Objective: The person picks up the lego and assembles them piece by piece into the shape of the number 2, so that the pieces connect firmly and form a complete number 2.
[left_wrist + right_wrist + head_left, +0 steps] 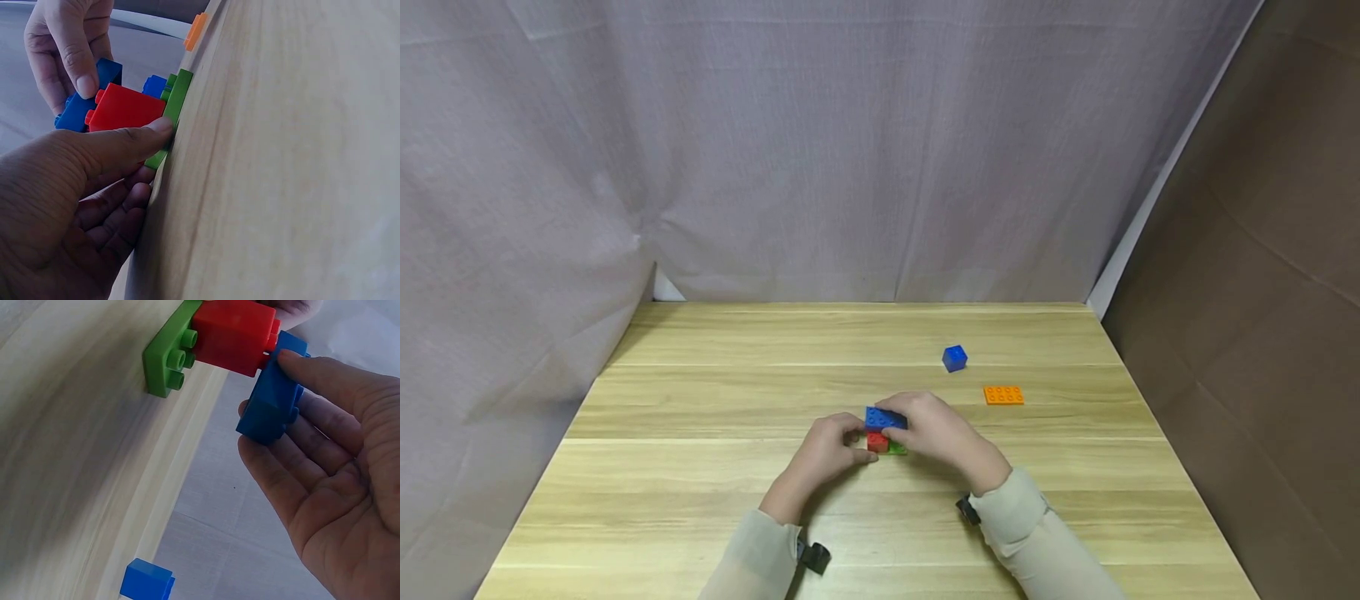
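A green plate lies on the table with a red brick standing on one end. The plate's other studs show bare in the right wrist view. My left hand holds this pair at the left, its thumb against the plate's edge beside the red brick. From the right, my right hand pinches a long blue brick between thumb and fingers. That brick is just above the red brick's top, slightly tilted, and some red studs still show beside it.
Farther back on the wooden table sits a small blue brick. An orange plate lies to the right of my right hand. Grey cloth hangs behind the table, and a brown panel borders its right side.
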Demonstrator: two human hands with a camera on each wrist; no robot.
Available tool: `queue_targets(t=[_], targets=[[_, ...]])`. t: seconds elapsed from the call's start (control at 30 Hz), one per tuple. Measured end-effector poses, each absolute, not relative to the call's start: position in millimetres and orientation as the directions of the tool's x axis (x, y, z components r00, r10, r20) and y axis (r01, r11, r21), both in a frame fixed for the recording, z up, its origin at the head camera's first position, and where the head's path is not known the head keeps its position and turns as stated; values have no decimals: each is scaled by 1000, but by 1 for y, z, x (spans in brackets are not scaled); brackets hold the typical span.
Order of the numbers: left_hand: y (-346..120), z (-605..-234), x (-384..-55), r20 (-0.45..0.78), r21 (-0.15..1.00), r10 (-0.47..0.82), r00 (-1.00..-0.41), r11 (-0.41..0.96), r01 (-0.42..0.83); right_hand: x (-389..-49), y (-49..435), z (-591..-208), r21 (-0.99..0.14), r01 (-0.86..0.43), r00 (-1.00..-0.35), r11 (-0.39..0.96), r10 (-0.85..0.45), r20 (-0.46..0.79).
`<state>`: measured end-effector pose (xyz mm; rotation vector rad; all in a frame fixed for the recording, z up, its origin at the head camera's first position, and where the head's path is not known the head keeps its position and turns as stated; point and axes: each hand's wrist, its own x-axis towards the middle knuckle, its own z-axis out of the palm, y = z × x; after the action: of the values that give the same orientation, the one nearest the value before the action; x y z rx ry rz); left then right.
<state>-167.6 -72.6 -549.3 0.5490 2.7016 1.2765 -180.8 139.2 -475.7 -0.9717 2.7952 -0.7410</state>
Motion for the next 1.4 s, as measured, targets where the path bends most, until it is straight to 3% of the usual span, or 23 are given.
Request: queue_targets(t=[1.4], targets=[[-73,-553,-167,82,755,377,-923,581,304,-173,149,-475,-450,-645,-727,618,-678,110]])
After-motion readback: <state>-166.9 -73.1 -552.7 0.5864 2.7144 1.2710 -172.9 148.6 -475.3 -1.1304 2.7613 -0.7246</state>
